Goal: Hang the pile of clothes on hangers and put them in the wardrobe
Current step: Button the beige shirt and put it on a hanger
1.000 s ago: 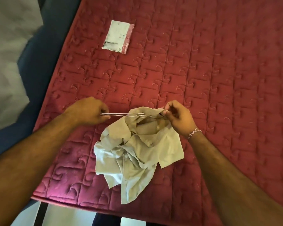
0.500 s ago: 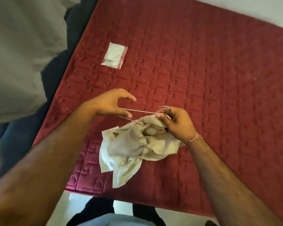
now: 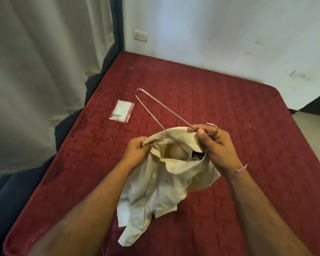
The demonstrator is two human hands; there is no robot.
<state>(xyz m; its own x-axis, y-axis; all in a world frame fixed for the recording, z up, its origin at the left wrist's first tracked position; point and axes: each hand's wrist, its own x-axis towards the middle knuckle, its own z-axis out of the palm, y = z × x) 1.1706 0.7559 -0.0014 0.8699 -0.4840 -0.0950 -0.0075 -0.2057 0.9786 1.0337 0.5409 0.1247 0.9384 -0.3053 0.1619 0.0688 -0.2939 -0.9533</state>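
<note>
Both hands' fingers (image 3: 201, 134) curled, gripping

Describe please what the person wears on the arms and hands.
Both forearms are bare, with no sleeves in view. The right hand has a thin pink-and-white braided thread bracelet at the wrist. The left hand shows no ring, watch or band.
</note>
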